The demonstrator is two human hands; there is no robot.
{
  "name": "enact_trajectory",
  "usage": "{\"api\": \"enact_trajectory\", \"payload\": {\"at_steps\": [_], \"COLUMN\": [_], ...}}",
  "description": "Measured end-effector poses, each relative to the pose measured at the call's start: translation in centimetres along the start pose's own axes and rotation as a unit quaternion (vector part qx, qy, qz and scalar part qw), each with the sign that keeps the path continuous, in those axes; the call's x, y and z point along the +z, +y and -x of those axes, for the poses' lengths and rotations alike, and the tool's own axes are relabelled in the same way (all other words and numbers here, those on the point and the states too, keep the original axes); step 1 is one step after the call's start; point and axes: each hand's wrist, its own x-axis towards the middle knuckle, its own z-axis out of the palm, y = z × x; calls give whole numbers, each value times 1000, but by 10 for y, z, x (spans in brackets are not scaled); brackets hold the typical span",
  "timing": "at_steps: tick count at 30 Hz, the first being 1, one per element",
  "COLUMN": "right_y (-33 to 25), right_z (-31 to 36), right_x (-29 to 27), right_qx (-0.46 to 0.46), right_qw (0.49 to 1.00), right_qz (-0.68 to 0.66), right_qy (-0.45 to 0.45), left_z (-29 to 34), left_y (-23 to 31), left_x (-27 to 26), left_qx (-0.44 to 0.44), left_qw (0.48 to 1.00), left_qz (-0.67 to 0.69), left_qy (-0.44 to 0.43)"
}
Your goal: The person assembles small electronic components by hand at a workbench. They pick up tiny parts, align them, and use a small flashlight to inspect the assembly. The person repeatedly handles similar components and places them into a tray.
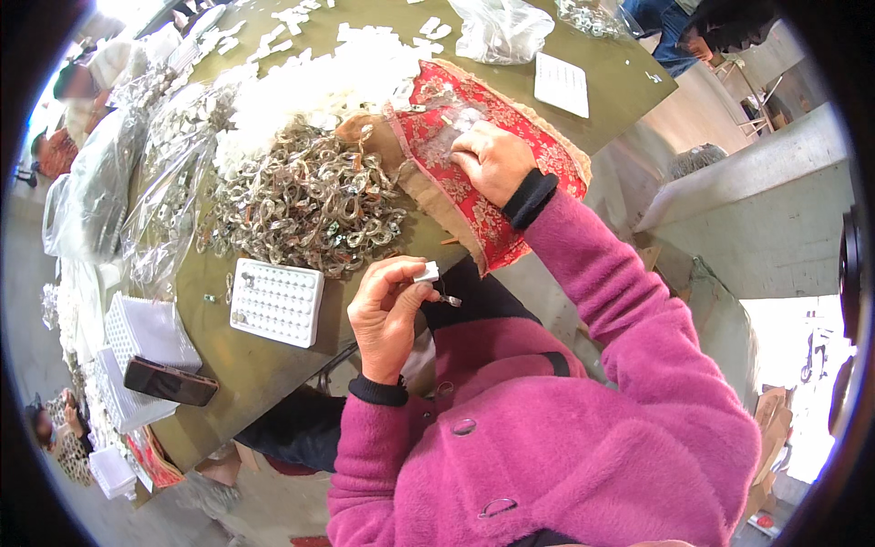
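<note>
My left hand (387, 310) is closed in a pinch around a small white plastic piece (427, 272), held just off the table edge. From that piece dangles a short thin wire with a little clear-and-metal end (451, 300). Over a red floral cloth (550, 157) my right hand (493, 162) is bent down, its fingers closed at some small translucent bits (437, 137). What its fingertips grip, if anything, is hidden. Left of the cloth lies a big heap of looped, brownish-clear wire bundles (305, 201).
White small plastic pieces (314, 77) are piled behind the wire heap. A white tray with rows of dimples (276, 303) lies on the green table (264, 378), near a dark phone (170, 381) and stacked white trays (150, 333). Another white tray (561, 84) and plastic bag (501, 29) lie farther back.
</note>
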Motion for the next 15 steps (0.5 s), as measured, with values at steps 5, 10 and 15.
{"api": "enact_trajectory", "payload": {"at_steps": [5, 10, 15], "right_y": [-7, -6, -3], "right_z": [12, 23, 26], "right_x": [-10, -14, -12], "right_qx": [17, 10, -48], "right_qw": [999, 999, 998], "right_qz": [-40, -48, 21], "right_qy": [24, -12, -35], "left_z": [-1, -2, 1], "left_y": [1, 8, 12], "left_x": [1, 8, 6], "left_qx": [-20, -46, -76], "left_qw": [1000, 997, 993], "left_qz": [4, 57, 83], "left_qy": [8, 32, 34]}}
